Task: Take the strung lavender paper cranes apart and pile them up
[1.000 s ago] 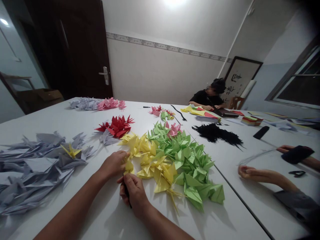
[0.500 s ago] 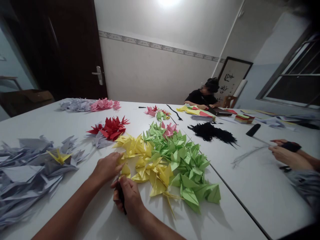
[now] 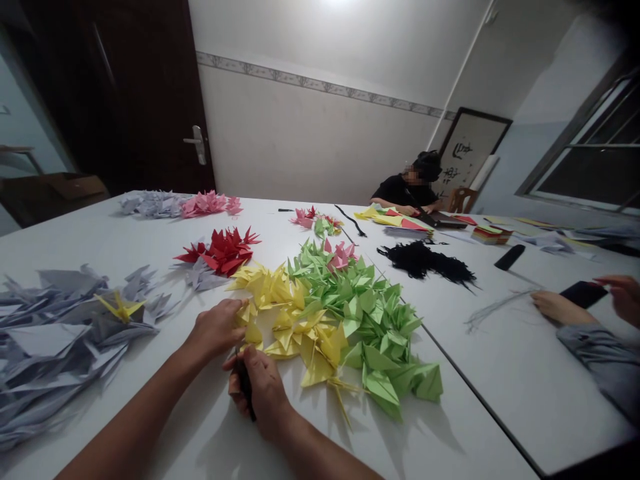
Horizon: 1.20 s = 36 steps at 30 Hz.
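My left hand [image 3: 219,327] is closed on a folded yellow paper crane [image 3: 253,329], its fingertips at the crane's left side. Just below it, my right hand [image 3: 266,393] grips a slim black-handled tool [image 3: 245,385]. The tool's upper end points toward the crane; whether it touches the paper, I cannot tell. Beside both hands spread a pile of yellow paper cranes [image 3: 319,347] and, to its right, a pile of green cranes [image 3: 377,320]. One yellow crane [image 3: 119,307] rests on the large pale grey-white crane pile [image 3: 45,340] at the left.
Red cranes [image 3: 223,252] and pink cranes [image 3: 207,204] lie farther back. Black tassels [image 3: 425,261] are right of the green pile. At the right, a co-worker's hands [image 3: 555,308] handle thin strands and a black object. Another person [image 3: 407,190] sits at the far side.
My hands keep nearly the same pose, with the view shifted slightly. At the right, the co-worker's hands have moved apart, one now farther right.
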Each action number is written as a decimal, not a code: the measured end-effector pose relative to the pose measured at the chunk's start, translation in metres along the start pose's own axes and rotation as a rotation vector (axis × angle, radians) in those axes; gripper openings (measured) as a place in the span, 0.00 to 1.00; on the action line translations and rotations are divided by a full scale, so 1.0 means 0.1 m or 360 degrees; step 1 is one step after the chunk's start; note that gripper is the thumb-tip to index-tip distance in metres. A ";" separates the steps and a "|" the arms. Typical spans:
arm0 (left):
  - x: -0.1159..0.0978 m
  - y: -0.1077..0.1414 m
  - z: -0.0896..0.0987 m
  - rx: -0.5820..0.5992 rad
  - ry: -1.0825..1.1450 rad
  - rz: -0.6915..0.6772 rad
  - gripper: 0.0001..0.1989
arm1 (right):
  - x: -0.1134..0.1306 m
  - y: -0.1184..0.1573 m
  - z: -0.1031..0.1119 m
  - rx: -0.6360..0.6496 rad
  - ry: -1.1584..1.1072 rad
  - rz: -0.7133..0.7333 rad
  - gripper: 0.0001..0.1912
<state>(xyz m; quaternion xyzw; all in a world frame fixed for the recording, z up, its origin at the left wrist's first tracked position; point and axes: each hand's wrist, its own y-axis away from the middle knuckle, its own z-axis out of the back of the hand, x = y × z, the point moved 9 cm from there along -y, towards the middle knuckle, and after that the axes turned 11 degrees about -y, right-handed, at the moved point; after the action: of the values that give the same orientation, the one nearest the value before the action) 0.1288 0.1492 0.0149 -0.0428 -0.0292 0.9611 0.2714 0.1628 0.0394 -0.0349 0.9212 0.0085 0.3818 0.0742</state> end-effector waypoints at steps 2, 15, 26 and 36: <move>0.00 0.00 0.00 -0.0008 0.0003 0.0008 0.29 | 0.00 0.00 -0.01 0.0017 -0.0003 0.0009 0.33; 0.08 -0.07 -0.16 -0.0098 0.0170 -0.0080 0.23 | -0.02 -0.02 0.01 0.0027 0.0006 0.0028 0.32; -0.01 -0.01 0.07 -0.0151 0.0062 -0.0075 0.16 | -0.02 -0.01 0.00 0.0005 0.0018 -0.0018 0.33; 0.04 -0.02 0.14 -0.0250 0.0201 -0.0099 0.17 | -0.01 0.00 0.00 0.0013 0.0049 -0.0007 0.34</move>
<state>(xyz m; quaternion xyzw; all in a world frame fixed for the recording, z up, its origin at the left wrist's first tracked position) 0.1255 0.1527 0.0291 -0.1235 -0.0886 0.9424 0.2981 0.1618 0.0397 -0.0356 0.9155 0.0132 0.3959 0.0710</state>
